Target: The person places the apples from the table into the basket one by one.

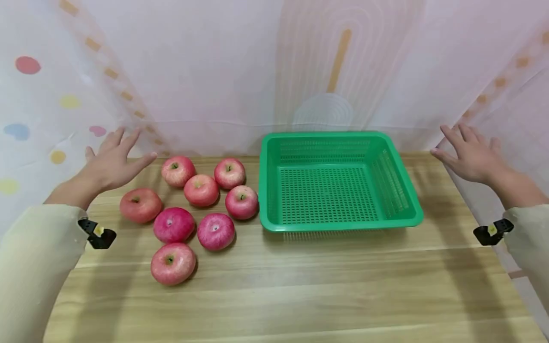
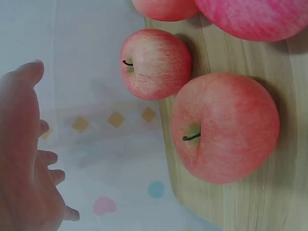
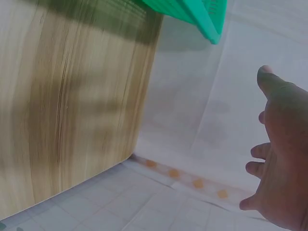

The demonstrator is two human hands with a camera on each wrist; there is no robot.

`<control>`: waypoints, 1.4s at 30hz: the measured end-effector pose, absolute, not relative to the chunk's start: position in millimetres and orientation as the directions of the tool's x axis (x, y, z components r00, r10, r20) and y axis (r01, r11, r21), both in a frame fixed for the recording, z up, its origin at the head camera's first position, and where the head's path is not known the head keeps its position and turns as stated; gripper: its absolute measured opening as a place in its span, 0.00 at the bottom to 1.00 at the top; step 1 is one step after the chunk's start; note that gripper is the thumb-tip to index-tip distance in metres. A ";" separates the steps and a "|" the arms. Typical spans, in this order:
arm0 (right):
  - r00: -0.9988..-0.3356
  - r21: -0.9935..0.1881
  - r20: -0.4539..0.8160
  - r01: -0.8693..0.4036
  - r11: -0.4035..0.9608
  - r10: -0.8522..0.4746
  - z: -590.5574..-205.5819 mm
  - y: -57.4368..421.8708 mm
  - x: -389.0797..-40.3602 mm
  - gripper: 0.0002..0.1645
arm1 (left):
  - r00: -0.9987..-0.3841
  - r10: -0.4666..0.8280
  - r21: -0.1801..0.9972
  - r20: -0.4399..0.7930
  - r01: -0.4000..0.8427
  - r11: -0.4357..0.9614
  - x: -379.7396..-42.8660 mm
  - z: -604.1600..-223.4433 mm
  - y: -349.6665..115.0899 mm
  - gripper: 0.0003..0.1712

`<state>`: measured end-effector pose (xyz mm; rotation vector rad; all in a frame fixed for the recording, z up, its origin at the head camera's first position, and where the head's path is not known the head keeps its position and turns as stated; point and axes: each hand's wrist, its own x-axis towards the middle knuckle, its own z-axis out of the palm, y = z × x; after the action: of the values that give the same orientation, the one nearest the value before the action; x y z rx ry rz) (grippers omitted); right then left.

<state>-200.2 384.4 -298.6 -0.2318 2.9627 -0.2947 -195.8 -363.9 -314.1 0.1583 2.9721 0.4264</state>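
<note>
My left hand (image 1: 112, 164) hovers with spread fingers over the table's left back corner, holding nothing. Several red and pink apples lie loosely grouped to its right; the nearest are one apple (image 1: 140, 205) below it and another apple (image 1: 178, 171) beside the thumb. In the left wrist view a large apple (image 2: 225, 128) with a dark stem fills the right side, apart from the hand. A green plastic basket (image 1: 341, 223) with a mesh bottom stands right of the apples, bare inside. Beyond its right side my right hand (image 1: 478, 155) is raised, fingers spread, gripping nothing.
The wooden table (image 1: 326, 290) ends at the back against a pale patterned cloth (image 1: 206, 71). One apple (image 1: 242, 202) lies right up at the basket's left wall. The table's right edge runs below the right hand. Each wrist carries a small black camera (image 1: 101, 237).
</note>
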 end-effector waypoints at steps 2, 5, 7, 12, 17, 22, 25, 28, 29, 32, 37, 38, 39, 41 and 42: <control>-0.976 -0.218 -0.131 -0.145 0.965 -0.176 -297.9 381.1 -200.0 0.47 | -0.986 0.126 0.295 -0.113 0.087 0.951 -191.0 -314.6 -366.3 0.50; -0.973 -0.236 -0.125 -0.162 0.958 -0.195 -295.6 377.0 -200.9 0.45 | -0.986 0.127 0.296 -0.112 0.089 0.951 -183.8 -314.6 -370.1 0.50; -0.971 -0.266 -0.122 -0.169 0.949 -0.207 -293.8 375.0 -201.3 0.44 | -0.985 0.131 0.294 -0.108 0.094 0.951 -180.0 -313.6 -372.2 0.50; -0.965 -0.366 -0.146 -0.153 0.918 -0.219 -291.8 370.4 -199.2 0.42 | -0.986 0.153 0.299 -0.073 0.125 0.946 -172.5 -311.4 -378.0 0.49; -0.954 -0.437 -0.225 -0.083 0.896 -0.199 -291.4 363.2 -193.5 0.44 | -0.985 0.158 0.336 -0.067 0.127 0.933 -165.6 -308.0 -383.4 0.48; -0.944 -0.527 -0.245 -0.061 0.848 -0.220 -291.8 354.6 -188.8 0.42 | -0.982 0.171 0.400 -0.078 0.126 0.908 -156.5 -305.2 -388.3 0.47; -0.934 -0.603 -0.257 -0.045 0.796 -0.247 -292.7 348.4 -188.2 0.43 | -0.981 0.184 0.442 -0.053 0.142 0.886 -150.5 -307.6 -391.7 0.46; -0.922 -0.647 -0.285 -0.016 0.762 -0.261 -293.3 343.4 -188.2 0.44 | -0.982 0.188 0.484 -0.016 0.157 0.861 -144.7 -312.9 -396.7 0.44; -0.920 -0.654 -0.294 -0.005 0.756 -0.260 -293.5 341.7 -188.0 0.45 | -0.983 0.186 0.496 -0.007 0.158 0.854 -143.0 -315.2 -398.9 0.44; -0.910 -0.675 -0.320 0.023 0.738 -0.265 -296.1 337.7 -187.9 0.46 | -0.986 0.168 0.519 0.012 0.150 0.841 -138.0 -322.8 -406.2 0.43; -0.897 -0.706 -0.353 0.069 0.705 -0.267 -303.0 333.7 -188.9 0.49 | -0.991 0.130 0.551 -0.005 0.106 0.828 -132.1 -336.8 -416.0 0.44; -0.895 -0.709 -0.359 0.077 0.701 -0.265 -304.8 333.8 -189.3 0.49 | -0.992 0.122 0.563 -0.011 0.095 0.821 -131.1 -339.4 -417.5 0.45; -0.893 -0.713 -0.365 0.087 0.695 -0.263 -306.3 333.4 -189.6 0.49 | -0.993 0.114 0.572 -0.015 0.085 0.816 -130.1 -341.9 -418.7 0.45; -0.889 -0.722 -0.373 0.100 0.685 -0.264 -310.1 333.1 -190.2 0.49 | -0.995 0.098 0.592 -0.016 0.070 0.803 -127.5 -346.8 -421.3 0.45; -0.887 -0.728 -0.376 0.104 0.678 -0.267 -312.3 333.3 -190.3 0.49 | -0.996 0.089 0.598 -0.013 0.064 0.799 -126.0 -349.3 -422.6 0.45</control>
<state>-190.3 333.3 -312.3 -0.1264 2.4336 -1.0951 -126.0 -422.6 -349.3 0.1246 2.9414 0.9762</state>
